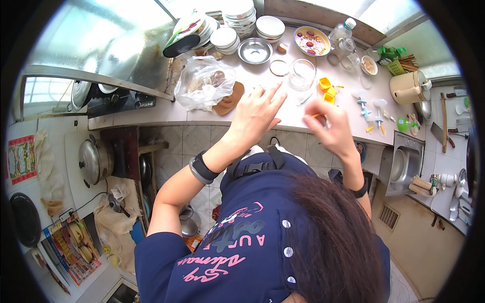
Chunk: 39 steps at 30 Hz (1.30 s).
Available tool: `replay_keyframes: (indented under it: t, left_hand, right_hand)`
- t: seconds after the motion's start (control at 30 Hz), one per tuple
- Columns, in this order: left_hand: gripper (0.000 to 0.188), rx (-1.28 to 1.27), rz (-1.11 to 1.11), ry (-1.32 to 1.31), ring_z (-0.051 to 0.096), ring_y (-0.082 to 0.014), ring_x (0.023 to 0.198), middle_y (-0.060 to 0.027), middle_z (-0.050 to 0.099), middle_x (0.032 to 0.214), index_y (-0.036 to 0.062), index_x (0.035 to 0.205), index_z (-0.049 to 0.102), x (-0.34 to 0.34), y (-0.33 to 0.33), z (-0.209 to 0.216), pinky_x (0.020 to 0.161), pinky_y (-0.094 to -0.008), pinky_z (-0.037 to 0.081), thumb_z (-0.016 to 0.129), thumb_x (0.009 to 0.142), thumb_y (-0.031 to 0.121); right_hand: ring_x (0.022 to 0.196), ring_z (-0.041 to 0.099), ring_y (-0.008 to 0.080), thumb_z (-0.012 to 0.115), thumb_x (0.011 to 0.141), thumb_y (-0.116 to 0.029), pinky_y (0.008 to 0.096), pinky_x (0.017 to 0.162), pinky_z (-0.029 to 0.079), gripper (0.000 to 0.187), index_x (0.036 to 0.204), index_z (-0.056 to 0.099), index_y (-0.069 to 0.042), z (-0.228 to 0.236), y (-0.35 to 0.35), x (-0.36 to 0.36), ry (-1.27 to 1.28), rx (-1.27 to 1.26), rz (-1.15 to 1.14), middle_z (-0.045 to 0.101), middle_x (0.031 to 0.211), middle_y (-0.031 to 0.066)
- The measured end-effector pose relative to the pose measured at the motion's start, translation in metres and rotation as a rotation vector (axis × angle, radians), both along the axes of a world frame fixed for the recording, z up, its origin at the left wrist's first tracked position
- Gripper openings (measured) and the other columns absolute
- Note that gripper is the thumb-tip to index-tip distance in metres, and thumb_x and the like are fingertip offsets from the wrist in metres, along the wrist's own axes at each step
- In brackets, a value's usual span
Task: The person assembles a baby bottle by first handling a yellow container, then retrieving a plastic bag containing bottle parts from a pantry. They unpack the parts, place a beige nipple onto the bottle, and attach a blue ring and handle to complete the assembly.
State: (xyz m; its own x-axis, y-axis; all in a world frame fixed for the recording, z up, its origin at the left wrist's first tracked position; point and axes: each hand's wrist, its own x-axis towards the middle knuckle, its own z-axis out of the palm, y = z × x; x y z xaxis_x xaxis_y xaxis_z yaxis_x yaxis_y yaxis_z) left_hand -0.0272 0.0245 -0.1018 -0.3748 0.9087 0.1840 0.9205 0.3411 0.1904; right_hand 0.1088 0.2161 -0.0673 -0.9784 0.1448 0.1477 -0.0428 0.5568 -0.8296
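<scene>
My left hand (256, 112) is open above the front edge of the white counter (166, 115), its fingers spread and nothing visible in them. To its left are a translucent plastic bag (202, 86) and a brown board (231, 101). My right hand (331, 126) is closed in a pinch, slightly blurred, around a small orange item (318, 116) mostly hidden by the fingers. Just beyond it are yellow-orange cup-like pieces (329, 95) and a thin pale stick-like piece (304, 99). A clear round dish (301, 74) and a pale ring (278, 67) lie farther back.
Stacked white bowls (225, 39), a steel bowl (255, 50) and a yellow-rimmed plate (311, 41) stand at the back. To the right are glass jars (347, 49), blue-and-white plastic parts (362, 107), a beige pot (408, 87) and a sink (404, 166). A stove (121, 101) stands left.
</scene>
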Motion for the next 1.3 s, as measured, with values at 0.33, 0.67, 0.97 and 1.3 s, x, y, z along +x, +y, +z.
replay_keyframes:
  t: [0.33, 0.67, 0.97, 1.3]
  left_hand:
    - [0.044, 0.206, -0.278, -0.700, 0.065, -0.0346, 0.109, -0.0150, 0.065, 0.131, 0.0004, 0.118, 0.068, -0.001, -0.006, -0.002, 0.095, -0.0398, 0.053, 0.077, 0.077, 0.011]
    - [0.026, 0.112, -0.052, -1.483, 0.066, -0.0092, 0.088, -0.0022, 0.075, 0.090, 0.0019, 0.096, 0.077, 0.001, -0.025, 0.025, 0.084, -0.0278, 0.051, 0.069, 0.099, 0.026]
    - [0.040, 0.270, 0.127, -1.494, 0.065, -0.0081, 0.084, -0.0031, 0.073, 0.089, 0.0008, 0.098, 0.074, 0.010, -0.030, 0.046, 0.079, -0.0235, 0.050, 0.057, 0.107, 0.036]
    - [0.046, 0.487, 0.215, -1.589, 0.064, -0.0056, 0.079, -0.0016, 0.073, 0.089, 0.0007, 0.105, 0.073, 0.016, -0.029, 0.053, 0.071, -0.0214, 0.051, 0.051, 0.110, 0.041]
  right_hand:
    - [0.081, 0.064, 0.0240, 0.073, 0.079, -0.017, 0.0360, 0.066, 0.053, 0.013, 0.084, 0.063, -0.010, -0.019, -0.028, -0.017, 0.380, 0.399, 0.492, 0.059, 0.080, 0.0045]
    - [0.083, 0.063, 0.0130, 0.059, 0.106, -0.025, 0.0276, 0.079, 0.052, 0.030, 0.091, 0.068, 0.000, 0.004, -0.001, -0.022, 0.300, -0.407, 0.009, 0.072, 0.104, 0.0055]
    - [0.082, 0.068, 0.0073, 0.077, 0.093, -0.007, 0.0206, 0.074, 0.052, 0.011, 0.096, 0.075, 0.003, 0.025, -0.014, 0.011, 0.222, -0.593, -0.160, 0.077, 0.092, 0.0067]
    - [0.079, 0.070, 0.0170, 0.081, 0.081, -0.005, 0.0294, 0.072, 0.054, 0.022, 0.103, 0.080, -0.006, 0.040, -0.013, 0.008, 0.345, -0.021, 0.042, 0.077, 0.098, 0.0071]
